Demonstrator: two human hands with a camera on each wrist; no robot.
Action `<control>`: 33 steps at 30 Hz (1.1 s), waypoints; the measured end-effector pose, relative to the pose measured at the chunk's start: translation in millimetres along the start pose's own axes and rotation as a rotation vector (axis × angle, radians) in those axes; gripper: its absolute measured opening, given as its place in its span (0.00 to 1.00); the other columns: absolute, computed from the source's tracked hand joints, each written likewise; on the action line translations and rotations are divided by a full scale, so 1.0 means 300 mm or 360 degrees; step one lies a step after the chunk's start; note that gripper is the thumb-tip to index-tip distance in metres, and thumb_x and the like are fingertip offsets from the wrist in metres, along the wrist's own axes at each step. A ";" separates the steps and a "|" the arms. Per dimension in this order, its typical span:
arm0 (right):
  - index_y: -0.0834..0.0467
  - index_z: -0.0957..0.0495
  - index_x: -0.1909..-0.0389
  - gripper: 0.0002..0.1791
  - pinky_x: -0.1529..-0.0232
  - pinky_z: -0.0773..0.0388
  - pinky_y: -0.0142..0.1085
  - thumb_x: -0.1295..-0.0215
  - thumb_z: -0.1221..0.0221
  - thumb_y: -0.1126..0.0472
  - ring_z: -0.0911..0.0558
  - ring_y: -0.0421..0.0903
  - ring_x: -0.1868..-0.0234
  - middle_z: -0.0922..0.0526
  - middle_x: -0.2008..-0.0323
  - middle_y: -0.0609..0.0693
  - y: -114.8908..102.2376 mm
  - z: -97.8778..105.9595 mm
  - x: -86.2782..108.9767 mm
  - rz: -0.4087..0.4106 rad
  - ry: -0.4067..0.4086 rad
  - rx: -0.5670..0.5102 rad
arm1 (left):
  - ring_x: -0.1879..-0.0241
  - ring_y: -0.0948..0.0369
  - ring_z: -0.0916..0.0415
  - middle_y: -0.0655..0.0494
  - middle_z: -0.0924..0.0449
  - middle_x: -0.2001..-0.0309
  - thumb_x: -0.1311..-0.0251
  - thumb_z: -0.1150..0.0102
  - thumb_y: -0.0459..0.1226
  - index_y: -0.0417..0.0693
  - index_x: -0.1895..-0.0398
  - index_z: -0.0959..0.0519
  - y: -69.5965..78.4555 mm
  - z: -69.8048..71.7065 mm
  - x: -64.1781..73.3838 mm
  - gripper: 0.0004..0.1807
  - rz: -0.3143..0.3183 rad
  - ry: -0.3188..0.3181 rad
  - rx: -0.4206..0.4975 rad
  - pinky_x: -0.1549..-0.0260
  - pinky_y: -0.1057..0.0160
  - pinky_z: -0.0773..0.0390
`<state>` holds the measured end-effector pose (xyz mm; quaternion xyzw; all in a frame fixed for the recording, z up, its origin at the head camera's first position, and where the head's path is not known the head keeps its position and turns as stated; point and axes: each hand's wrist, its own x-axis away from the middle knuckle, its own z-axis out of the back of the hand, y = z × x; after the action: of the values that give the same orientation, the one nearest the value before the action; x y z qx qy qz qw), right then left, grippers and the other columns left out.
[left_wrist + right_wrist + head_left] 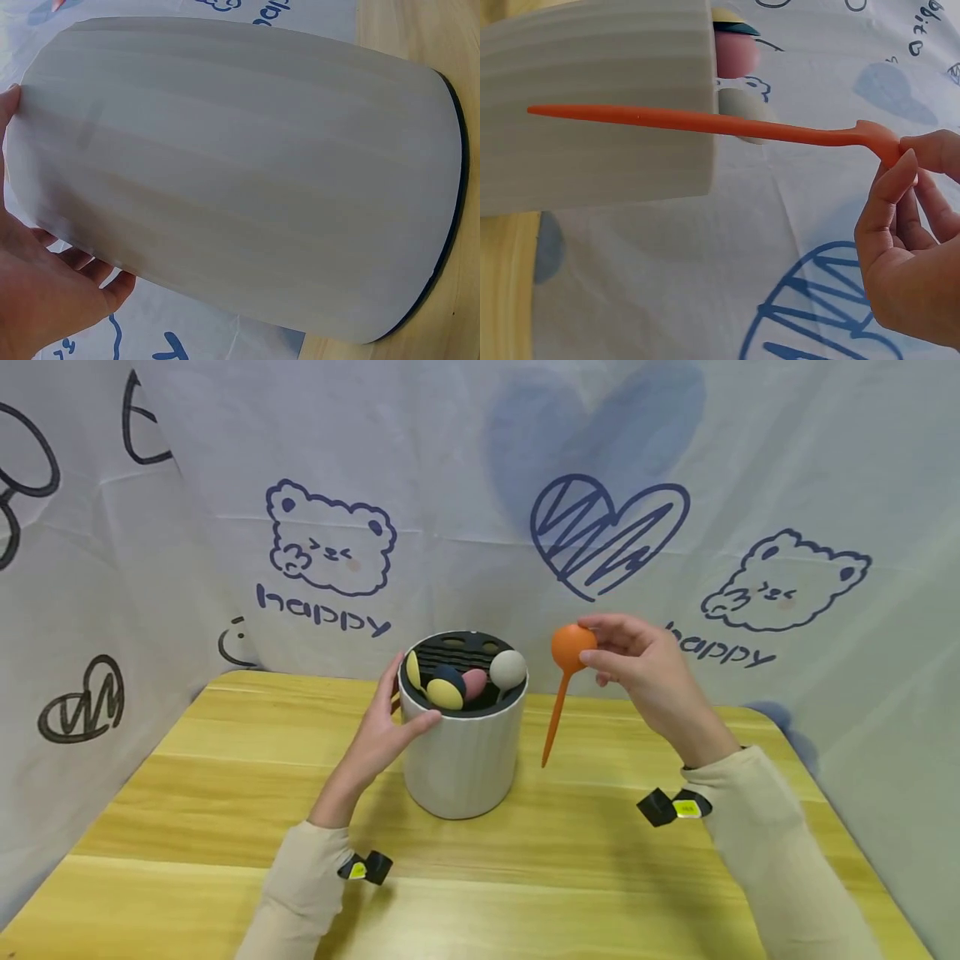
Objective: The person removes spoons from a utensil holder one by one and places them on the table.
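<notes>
The right grip [639,665] pinches the orange spoon [566,681] by its round end; its thin tip points between six and seven o'clock. Near the spoon, toward nine o'clock, the left grip [380,732] holds a white pot [461,760] on the bench [525,877].

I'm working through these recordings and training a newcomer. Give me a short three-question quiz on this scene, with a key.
1. What colour is the spoon-like utensil that the right hand pinches: A pink, B orange, C black?
2. In the head view, which utensil top in the white utensil holder appears nearest the right hand?
3. True or false: the left hand hangs free, away from the holder.

Key:
1. B.
2. The pale gray one.
3. False; it grips the holder near its rim.
</notes>
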<state>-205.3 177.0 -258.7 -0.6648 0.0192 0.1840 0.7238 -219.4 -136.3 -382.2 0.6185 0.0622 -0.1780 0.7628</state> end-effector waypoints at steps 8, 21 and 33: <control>0.57 0.19 0.51 0.20 0.70 0.24 0.29 0.44 0.37 0.77 0.24 0.46 0.64 0.18 0.57 0.50 0.061 -0.001 0.010 -0.0094 -0.0005 -0.0100 | 0.27 0.52 0.55 0.51 0.56 0.24 0.44 0.37 0.52 0.49 0.22 0.58 0.008 -0.008 0.002 0.53 0.0005 -0.0004 0.0011 0.31 0.47 0.52; 0.53 0.15 0.56 0.21 0.69 0.25 0.29 0.46 0.37 0.78 0.22 0.43 0.65 0.16 0.62 0.47 0.151 -0.003 0.029 -0.0275 0.0008 -0.0160 | 0.28 0.51 0.54 0.49 0.57 0.24 0.45 0.37 0.52 0.48 0.22 0.58 0.013 -0.012 0.010 0.54 0.0014 -0.0012 0.0022 0.32 0.46 0.51; 0.65 0.21 0.46 0.22 0.70 0.26 0.29 0.44 0.37 0.75 0.19 0.42 0.66 0.16 0.62 0.46 0.226 -0.008 0.029 -0.0480 -0.0012 -0.0117 | 0.27 0.51 0.56 0.50 0.58 0.24 0.45 0.38 0.54 0.49 0.22 0.59 0.014 0.001 0.001 0.54 0.0018 -0.0010 -0.0008 0.31 0.45 0.52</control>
<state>-216.4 180.0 -326.2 -0.6855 -0.0903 0.0765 0.7184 -217.7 -135.8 -378.5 0.6163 0.0568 -0.1753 0.7656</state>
